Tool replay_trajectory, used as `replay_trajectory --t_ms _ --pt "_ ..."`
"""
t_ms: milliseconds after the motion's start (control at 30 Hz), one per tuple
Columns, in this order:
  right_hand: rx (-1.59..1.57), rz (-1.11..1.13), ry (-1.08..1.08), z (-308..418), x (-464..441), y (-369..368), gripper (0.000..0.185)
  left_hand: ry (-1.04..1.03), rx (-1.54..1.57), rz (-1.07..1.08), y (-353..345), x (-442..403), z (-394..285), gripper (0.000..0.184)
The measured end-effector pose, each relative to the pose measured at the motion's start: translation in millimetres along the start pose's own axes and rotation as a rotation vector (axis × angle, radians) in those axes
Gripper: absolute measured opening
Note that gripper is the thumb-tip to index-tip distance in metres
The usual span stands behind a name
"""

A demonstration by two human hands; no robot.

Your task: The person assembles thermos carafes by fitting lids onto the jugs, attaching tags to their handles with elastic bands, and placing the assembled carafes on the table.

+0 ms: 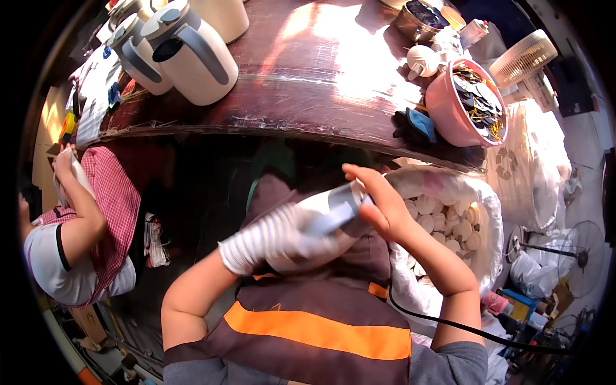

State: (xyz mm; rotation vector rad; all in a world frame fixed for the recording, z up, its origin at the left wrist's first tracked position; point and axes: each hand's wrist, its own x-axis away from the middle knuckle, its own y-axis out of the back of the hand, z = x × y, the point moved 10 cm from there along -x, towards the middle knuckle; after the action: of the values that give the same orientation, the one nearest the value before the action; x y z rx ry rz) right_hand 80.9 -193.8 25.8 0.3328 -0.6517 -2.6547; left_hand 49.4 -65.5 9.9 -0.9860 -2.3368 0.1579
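Observation:
A white vacuum jug with a grey-blue handle lies tilted across my lap, its top end towards the right. My left hand, in a striped knit glove blurred by motion, is wrapped round the body and handle side. Bare, my right hand grips the top end, fingers on the far side of the rim and thumb on the near side. What the right palm covers is hidden.
Several white jugs stand on the dark red table. A pink bucket of dark discs sits at its right edge. Beside my right arm is a lined basket of white round parts. A co-worker sits at left; a black cable crosses right.

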Motion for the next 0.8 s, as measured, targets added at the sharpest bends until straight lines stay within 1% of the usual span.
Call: replay_trajectory --t_ms 33,67,100,133,167,200,267,300,333,367,400,433,467,500,533,600,633,700,733,800 --pt "-0.004 0.021 -0.013 -0.3 -2.8 -1.4 0.071 0.077 0.061 0.089 -23.3 5.6 -1.2 0.022" --pt "-0.001 0.039 -0.023 0.4 -5.7 -1.1 0.071 0.295 0.102 0.167 -34.9 10.5 19.0 0.021" --pt "0.000 0.059 -0.023 4.0 -9.0 -1.9 0.071 0.326 0.106 0.136 -32.3 8.2 28.1 0.017" --pt "0.007 0.064 -0.037 6.2 -9.1 -0.8 0.071 0.325 0.020 0.138 -33.9 3.3 27.8 0.018" --pt "0.026 0.068 -0.007 4.9 -9.1 1.7 0.071 0.325 -0.006 0.187 -43.4 1.3 30.0 0.018" --pt "-0.031 0.095 -0.025 3.0 -10.8 3.7 0.070 0.166 -0.030 0.038 -33.1 -4.9 17.9 0.022" --pt "-0.188 0.077 -0.057 -12.4 -15.1 19.7 0.074 -0.007 -0.062 -0.099 -20.1 -8.4 0.5 0.026" --pt "-0.095 0.021 -0.055 -15.3 -20.4 50.7 0.067 0.036 -0.058 -0.182 -8.1 -6.0 3.2 0.025" --pt "0.087 -0.200 -0.005 -4.7 -25.2 98.6 0.046 0.083 -0.052 -0.271 2.5 -3.6 5.7 0.024" --pt "0.118 -0.345 -0.116 -15.2 -24.3 143.5 0.036 0.007 0.131 -0.324 7.3 -4.2 -1.1 0.020" --pt "0.156 -0.544 -0.117 -22.2 -20.6 189.9 0.031 -0.058 0.177 -0.349 13.1 -3.9 -13.1 0.018" --pt "0.202 -0.556 -0.122 -36.1 -20.1 228.8 0.029 -0.099 0.237 -0.368 18.8 -7.7 -17.1 0.017" --pt "0.316 -0.716 -0.200 -49.9 -12.0 268.8 0.028 -0.140 0.299 -0.388 25.6 -12.7 -17.4 0.016" --pt "0.474 -0.782 -0.156 -58.2 -10.1 298.8 0.031 -0.148 0.284 -0.391 33.4 -19.1 -13.9 0.018" --pt "0.715 -0.793 -0.193 -55.8 -11.2 315.5 0.033 -0.155 0.282 -0.392 39.2 -26.9 -7.4 0.018" --pt "1.085 -0.831 -0.319 -86.5 -12.6 339.0 0.033 -0.200 0.341 -0.414 48.9 -38.4 2.0 0.020" --pt "1.084 -0.833 -0.319 -92.1 -12.7 345.8 0.033 -0.175 0.353 -0.413 48.7 -40.2 4.7 0.022" --pt "1.180 -0.522 -0.596 -127.1 -22.4 341.8 0.031 -0.162 0.352 -0.416 47.1 -41.1 4.1 0.022" --pt "1.178 -0.517 -0.590 -123.8 -24.6 339.4 0.031 -0.153 0.357 -0.422 46.8 -40.7 4.7 0.022" --pt "1.180 -0.657 -0.632 -108.8 -16.5 344.9 0.028 -0.148 0.356 -0.415 47.8 -40.7 4.5 0.022"
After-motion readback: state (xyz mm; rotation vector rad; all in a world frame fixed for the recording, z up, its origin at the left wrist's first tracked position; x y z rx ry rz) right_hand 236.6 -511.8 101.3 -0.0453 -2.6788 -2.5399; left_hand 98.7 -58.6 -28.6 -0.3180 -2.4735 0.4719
